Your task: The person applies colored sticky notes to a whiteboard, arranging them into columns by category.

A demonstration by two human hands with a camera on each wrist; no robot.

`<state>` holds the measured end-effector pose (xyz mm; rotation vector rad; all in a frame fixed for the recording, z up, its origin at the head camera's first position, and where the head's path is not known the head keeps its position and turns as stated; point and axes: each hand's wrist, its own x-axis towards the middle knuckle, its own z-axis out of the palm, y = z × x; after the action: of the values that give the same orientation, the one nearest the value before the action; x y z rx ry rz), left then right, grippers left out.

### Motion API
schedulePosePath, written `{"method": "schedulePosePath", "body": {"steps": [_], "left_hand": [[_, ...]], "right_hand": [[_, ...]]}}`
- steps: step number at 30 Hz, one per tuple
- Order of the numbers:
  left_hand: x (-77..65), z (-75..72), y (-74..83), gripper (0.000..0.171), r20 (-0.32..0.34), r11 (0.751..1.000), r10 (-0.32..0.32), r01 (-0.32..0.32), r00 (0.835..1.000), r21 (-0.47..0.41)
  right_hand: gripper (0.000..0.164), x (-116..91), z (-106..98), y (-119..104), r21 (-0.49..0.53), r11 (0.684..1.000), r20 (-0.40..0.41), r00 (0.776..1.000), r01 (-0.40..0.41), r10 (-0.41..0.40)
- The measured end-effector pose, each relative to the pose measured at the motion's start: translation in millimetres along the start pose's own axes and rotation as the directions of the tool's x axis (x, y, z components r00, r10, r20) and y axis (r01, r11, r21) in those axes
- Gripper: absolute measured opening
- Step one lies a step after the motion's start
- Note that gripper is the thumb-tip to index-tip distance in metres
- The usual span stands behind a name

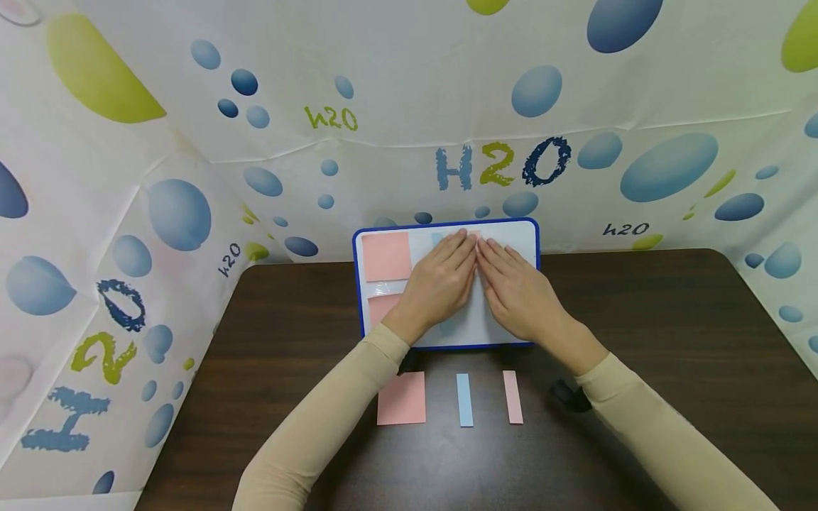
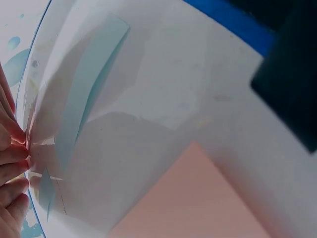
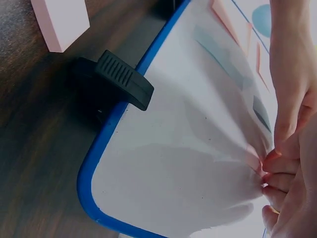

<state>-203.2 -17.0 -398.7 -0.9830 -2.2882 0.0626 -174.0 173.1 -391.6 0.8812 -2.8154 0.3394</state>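
A small whiteboard [image 1: 520, 238] with a blue rim stands at the back of the table. My left hand [image 1: 439, 280] and right hand [image 1: 517, 291] meet at its upper middle, fingers extended and fingertips touching the surface. Beneath the fingertips a pink paper strip [image 1: 474, 234] partly shows, with clear tape near it. A light blue strip [image 2: 89, 89] is on the board beside my left hand, partly hidden in the head view. At the board's left are an upper pink square [image 1: 386, 257] and a lower pink square [image 1: 382, 309], the lower one partly covered by my left hand.
On the dark table [image 1: 639, 319] before the board lie a pink square pad [image 1: 402, 401], a narrow blue pad [image 1: 464, 401] and a narrow pink pad [image 1: 513, 397]. A ridged black clip [image 3: 124, 82] sits at the board's rim. A patterned curtain [image 1: 396, 71] hangs behind.
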Motion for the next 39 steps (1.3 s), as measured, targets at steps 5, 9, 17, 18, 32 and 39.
{"method": "schedulePosePath", "body": {"steps": [5, 9, 17, 18, 32, 39], "left_hand": [[-1.4, -0.9, 1.3, 0.039, 0.014, 1.0, 0.004, -0.004, 1.0, -0.007], [-2.7, -1.9, 2.9, 0.039, 0.019, 1.0, 0.013, -0.013, 1.0, -0.007], [-8.5, -1.4, 6.8, 0.039, 0.039, 1.0, 0.027, -0.026, 0.999, -0.01], [-9.1, -1.3, 7.3, 0.039, 0.039, 1.0, 0.029, -0.028, 0.999, -0.011], [-15.9, -0.6, 12.0, 0.039, 0.037, 0.999, 0.045, -0.044, 0.998, -0.017], [-18.2, -2.0, 14.1, 0.04, 0.043, 0.998, 0.053, -0.052, 0.998, -0.018]], "right_hand": [[0.057, -2.6, 1.5, 0.5, -0.01, 1.0, 0.012, 1.0, 0.01, -0.01], [0.057, -4.8, 2.1, 0.7, -0.011, 1.0, 0.017, 1.0, 0.012, -0.012], [0.058, -10.8, 4.0, -1.4, -0.022, 1.0, 0.033, 0.999, 0.018, -0.017], [0.058, -11.6, 4.2, -1.6, -0.024, 1.0, 0.035, 0.999, 0.018, -0.017], [0.056, -17.9, 5.2, -3.5, -0.037, 0.999, 0.036, 0.999, 0.034, -0.033], [0.055, -20.8, 6.7, -5.1, -0.029, 0.999, 0.03, 0.999, 0.042, -0.042]]}}
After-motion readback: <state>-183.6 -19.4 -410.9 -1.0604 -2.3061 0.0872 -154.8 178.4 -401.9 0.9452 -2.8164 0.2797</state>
